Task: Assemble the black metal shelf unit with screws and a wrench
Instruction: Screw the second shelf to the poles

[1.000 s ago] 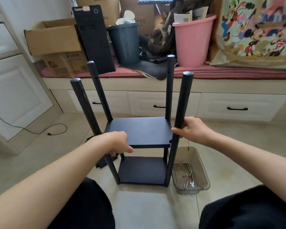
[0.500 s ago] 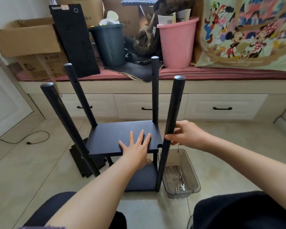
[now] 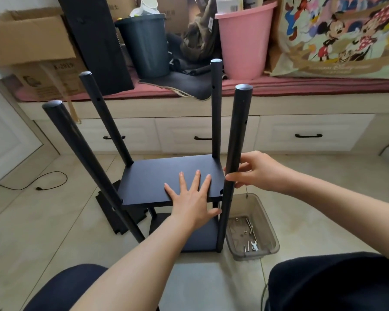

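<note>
Tiled floor, window-seat clutter behind; black shelf unit (image 3: 166,178) upright by screw tray (image 3: 252,223); left hand (image 3: 192,196) flat, fingers spread on mid shelf, prob. steadying; right hand (image 3: 256,170) pinching front-right post (image 3: 235,153), prob. aligning holes.

left hand (image 3: 192,197) flat on shelf (image 3: 157,176) | right hand (image 3: 259,170) grips post (image 3: 235,149)

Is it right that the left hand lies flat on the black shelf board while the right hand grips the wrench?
Not quite: the head view shows the right hand gripping the near right black metal post, not the wrench. The left hand does lie flat on the black shelf board.
</note>
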`<state>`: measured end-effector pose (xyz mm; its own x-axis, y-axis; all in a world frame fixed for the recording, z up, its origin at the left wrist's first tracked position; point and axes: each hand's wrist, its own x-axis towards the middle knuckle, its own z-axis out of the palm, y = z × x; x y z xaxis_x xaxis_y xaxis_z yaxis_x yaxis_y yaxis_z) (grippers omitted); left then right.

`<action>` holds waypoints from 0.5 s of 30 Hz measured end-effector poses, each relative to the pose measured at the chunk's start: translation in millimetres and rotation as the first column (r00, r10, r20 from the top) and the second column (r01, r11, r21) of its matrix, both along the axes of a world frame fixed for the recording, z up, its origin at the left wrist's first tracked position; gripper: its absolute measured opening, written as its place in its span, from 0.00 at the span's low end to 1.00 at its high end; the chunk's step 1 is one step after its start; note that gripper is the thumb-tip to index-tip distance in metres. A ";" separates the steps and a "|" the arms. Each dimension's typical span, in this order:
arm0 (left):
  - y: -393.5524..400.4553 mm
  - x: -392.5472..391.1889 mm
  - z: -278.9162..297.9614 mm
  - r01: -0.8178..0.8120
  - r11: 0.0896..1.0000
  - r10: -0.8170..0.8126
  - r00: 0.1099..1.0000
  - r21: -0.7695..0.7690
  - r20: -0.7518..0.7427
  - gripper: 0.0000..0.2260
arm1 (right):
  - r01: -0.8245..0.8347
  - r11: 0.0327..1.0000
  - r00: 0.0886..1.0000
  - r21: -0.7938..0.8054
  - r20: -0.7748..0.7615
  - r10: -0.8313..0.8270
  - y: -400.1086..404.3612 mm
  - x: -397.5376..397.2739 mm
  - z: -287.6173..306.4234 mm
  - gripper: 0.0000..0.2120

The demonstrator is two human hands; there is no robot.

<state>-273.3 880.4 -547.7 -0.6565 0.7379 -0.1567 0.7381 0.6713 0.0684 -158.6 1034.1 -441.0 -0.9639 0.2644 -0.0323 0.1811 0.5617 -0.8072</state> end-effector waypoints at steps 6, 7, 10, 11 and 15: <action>1.0 3.8 1.1 -0.006 0.999 0.007 1.000 0.038 -0.020 0.41 | 0.033 0.999 0.999 0.037 -0.020 -0.032 1.3 -4.6 -3.7 0.09; 0.9 4.2 0.8 -0.007 0.999 0.008 1.000 0.040 -0.023 0.41 | 0.044 0.998 0.999 0.044 -0.023 -0.043 0.9 -6.1 -4.5 0.08; -0.5 3.9 0.5 -0.002 0.999 0.003 1.000 0.043 -0.031 0.40 | 0.067 0.995 0.998 0.069 -0.011 -0.067 -0.2 -9.4 -5.5 0.09; -1.3 4.1 0.4 0.003 0.999 -0.001 0.999 0.041 -0.033 0.40 | 0.066 0.995 0.998 0.079 -0.005 -0.066 -0.4 -9.7 -5.4 0.09; -4.3 4.8 -2.1 0.008 0.998 -0.005 0.999 0.058 -0.051 0.42 | 0.021 0.995 1.000 0.093 0.007 -0.022 -5.4 -10.8 -6.3 0.09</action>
